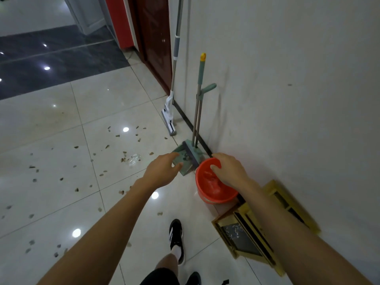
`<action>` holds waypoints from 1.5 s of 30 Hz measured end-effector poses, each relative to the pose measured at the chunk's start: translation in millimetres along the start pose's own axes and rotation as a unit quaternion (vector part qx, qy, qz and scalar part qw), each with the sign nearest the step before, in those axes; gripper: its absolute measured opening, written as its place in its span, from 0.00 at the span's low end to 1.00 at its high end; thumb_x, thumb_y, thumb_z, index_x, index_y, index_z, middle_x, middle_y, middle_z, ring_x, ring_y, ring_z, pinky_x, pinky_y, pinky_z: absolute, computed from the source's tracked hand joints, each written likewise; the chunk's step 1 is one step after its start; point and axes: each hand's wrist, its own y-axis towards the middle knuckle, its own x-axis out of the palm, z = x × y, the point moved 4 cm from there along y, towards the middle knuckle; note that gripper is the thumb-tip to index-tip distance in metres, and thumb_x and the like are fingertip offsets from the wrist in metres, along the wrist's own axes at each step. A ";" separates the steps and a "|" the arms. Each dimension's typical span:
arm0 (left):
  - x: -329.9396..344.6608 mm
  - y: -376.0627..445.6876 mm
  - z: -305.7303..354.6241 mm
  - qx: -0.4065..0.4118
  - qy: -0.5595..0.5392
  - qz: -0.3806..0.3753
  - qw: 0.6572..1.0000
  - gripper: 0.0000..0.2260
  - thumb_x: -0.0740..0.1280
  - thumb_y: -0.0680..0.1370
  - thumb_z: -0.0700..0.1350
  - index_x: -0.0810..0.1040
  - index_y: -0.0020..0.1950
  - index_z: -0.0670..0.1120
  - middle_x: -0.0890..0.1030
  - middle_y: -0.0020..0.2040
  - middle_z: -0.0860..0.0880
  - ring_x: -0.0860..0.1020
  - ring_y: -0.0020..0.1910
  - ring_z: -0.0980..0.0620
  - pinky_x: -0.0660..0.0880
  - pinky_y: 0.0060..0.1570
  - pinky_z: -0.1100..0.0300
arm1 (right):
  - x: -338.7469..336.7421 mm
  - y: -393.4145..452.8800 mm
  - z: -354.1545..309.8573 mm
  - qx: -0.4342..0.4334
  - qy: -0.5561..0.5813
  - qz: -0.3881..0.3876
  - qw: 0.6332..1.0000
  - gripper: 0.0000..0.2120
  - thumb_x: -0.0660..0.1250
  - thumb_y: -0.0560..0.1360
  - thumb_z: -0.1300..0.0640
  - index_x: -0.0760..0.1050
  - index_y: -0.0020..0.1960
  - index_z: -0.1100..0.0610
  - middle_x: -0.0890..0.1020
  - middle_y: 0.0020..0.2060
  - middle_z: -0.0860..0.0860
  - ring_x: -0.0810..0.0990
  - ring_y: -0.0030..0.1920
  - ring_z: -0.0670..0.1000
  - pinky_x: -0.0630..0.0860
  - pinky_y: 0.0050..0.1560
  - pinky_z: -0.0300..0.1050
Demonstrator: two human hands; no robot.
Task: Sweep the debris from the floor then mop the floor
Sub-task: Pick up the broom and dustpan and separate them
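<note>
My left hand [162, 169] and right hand [228, 169] reach forward, fingers loosely curled, grasping nothing. The green broom and dustpan [188, 159] and the mop [173, 83] lean against the wall [287, 79]; debris [123, 159] litters the floor [51, 124] beside the red bucket [213, 194].

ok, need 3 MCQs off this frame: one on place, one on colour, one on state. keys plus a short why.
1. Where does the mop stand?
A. flat on the tiles
B. leaning on the wall
C. in the bucket

2. What colour is the bucket?
A. blue
B. white
C. red-orange

3. What is the left hand doing?
A. open, reaching toward the dustpan
B. gripping the mop
C. holding a cloth

Key: 1 B, its handle runs up the wall corner; 2 C, the rim and wall show red-orange; 3 A, its fingers are spread and hold nothing.
</note>
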 end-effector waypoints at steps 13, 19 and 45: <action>-20.2 184.9 4.9 0.027 -0.026 -0.004 0.999 0.18 0.62 0.80 0.58 0.73 0.68 0.55 0.80 0.62 0.52 0.72 0.48 0.57 0.63 0.34 0.70 | -44.3 160.2 5.3 0.014 0.012 0.010 1.000 0.15 0.65 0.79 0.55 0.76 0.64 0.57 0.79 0.62 0.56 0.78 0.59 0.59 0.73 0.59 0.53; -31.0 239.8 12.4 0.015 -0.028 0.011 0.999 0.22 0.61 0.81 0.59 0.69 0.73 0.54 0.76 0.67 0.50 0.77 0.60 0.49 0.74 0.55 0.54 | -64.1 224.5 23.4 0.006 0.016 -0.009 1.000 0.25 0.65 0.79 0.51 0.67 0.75 0.54 0.72 0.72 0.53 0.72 0.70 0.56 0.68 0.69 0.51; -5.0 490.9 12.3 0.009 -0.100 -0.044 0.994 0.23 0.65 0.78 0.56 0.68 0.72 0.55 0.78 0.65 0.51 0.77 0.60 0.47 0.78 0.56 0.48 | -64.3 480.9 37.6 -0.008 -0.092 -0.043 0.995 0.26 0.68 0.77 0.51 0.67 0.73 0.54 0.71 0.71 0.56 0.69 0.69 0.59 0.71 0.64 0.56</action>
